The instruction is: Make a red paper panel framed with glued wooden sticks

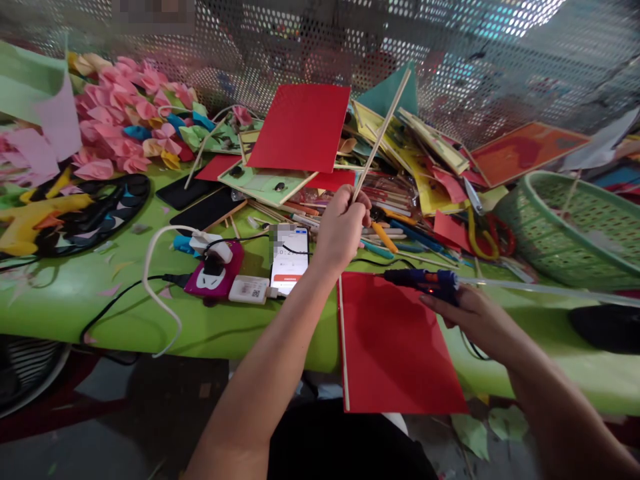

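Observation:
My left hand (345, 227) is closed around the lower end of a thin pale wooden stick (383, 133), which slants up and to the right. In my right hand (470, 310) is a dark blue glue gun (433, 283), its black nozzle pointing left over the top edge of a red sheet (400, 347). A clear glue stick (540, 290) runs out of the gun's back to the right. Along the red sheet's left edge lies another pale stick (345, 353). The sheet's near edge hangs over the table's front.
Behind are another red sheet (303, 127), pink paper flowers (120, 107), scissors (483, 237) and a green basket (575, 227). A lit phone (290, 263) and purple power socket (215, 270) with cables sit left on the green table (210, 333). A perforated metal screen (300, 40) stands behind.

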`<action>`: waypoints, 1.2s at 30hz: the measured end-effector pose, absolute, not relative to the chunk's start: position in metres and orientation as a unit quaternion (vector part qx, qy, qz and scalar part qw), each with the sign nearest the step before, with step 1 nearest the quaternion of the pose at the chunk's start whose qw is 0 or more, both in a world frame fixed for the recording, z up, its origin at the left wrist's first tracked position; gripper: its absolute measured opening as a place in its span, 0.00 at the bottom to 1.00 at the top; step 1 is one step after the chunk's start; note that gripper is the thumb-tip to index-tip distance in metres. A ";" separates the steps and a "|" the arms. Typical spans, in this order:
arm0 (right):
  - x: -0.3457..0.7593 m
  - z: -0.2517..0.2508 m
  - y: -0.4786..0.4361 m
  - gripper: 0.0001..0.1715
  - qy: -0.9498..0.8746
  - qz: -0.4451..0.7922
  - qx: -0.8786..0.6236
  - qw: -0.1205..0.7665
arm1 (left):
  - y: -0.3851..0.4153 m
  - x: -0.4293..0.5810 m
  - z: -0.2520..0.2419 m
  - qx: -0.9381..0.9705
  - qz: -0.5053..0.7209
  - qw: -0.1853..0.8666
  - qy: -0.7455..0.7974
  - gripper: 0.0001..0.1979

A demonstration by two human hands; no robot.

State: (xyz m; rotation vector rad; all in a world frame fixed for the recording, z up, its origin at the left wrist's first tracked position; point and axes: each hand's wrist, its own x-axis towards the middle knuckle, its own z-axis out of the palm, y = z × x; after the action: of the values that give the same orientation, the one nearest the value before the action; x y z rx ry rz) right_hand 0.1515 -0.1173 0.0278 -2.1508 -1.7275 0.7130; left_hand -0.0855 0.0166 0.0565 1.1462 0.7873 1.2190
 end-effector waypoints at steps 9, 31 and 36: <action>0.154 0.038 -0.118 0.40 -0.595 0.228 -0.762 0.114 | 0.017 -0.085 0.053 0.498 0.528 0.603 0.331 0.04; 0.155 0.039 -0.120 0.40 -0.603 0.219 -0.757 0.122 | 0.014 -0.088 0.067 0.480 0.513 0.614 0.359 0.07; 0.151 0.041 -0.117 0.39 -0.597 0.222 -0.762 0.117 | 0.013 -0.088 0.067 0.480 0.503 0.619 0.366 0.06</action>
State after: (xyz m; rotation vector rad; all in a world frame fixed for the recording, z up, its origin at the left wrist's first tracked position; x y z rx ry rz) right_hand 0.1505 -0.1167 0.0409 -2.2293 -1.7482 0.6512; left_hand -0.0884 0.0134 0.0667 1.1041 0.8430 1.1567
